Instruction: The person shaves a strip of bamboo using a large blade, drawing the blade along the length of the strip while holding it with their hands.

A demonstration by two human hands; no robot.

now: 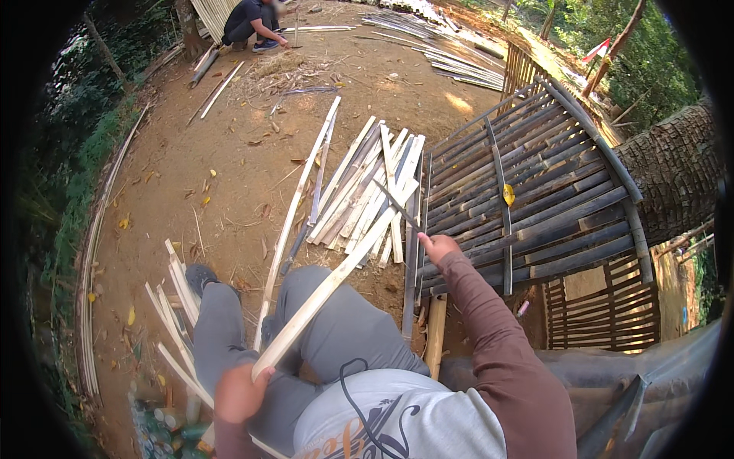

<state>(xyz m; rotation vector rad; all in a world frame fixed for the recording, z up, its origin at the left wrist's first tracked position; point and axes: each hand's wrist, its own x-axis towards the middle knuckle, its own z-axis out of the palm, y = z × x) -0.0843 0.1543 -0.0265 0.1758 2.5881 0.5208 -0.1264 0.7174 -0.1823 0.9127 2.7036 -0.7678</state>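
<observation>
My left hand (243, 392), low in the view, is closed around the near end of a long pale bamboo slat (325, 289). The slat slants up and away across my lap, its far end over a pile of split bamboo slats (348, 187) on the ground. To the right, my right hand (438, 247) grips a knife, its handle mostly hidden by the fingers. The dark narrow knife blade (396, 205) points up and left, crossing the slat near its far end; whether it touches cannot be told.
A dark bamboo platform (527, 191) stands close on my right, beside a thick tree trunk (673, 161). More slats (180, 287) lean by my left leg. A person (251, 27) squats at the far left. Long bamboo strips (459, 65) lie at the far right.
</observation>
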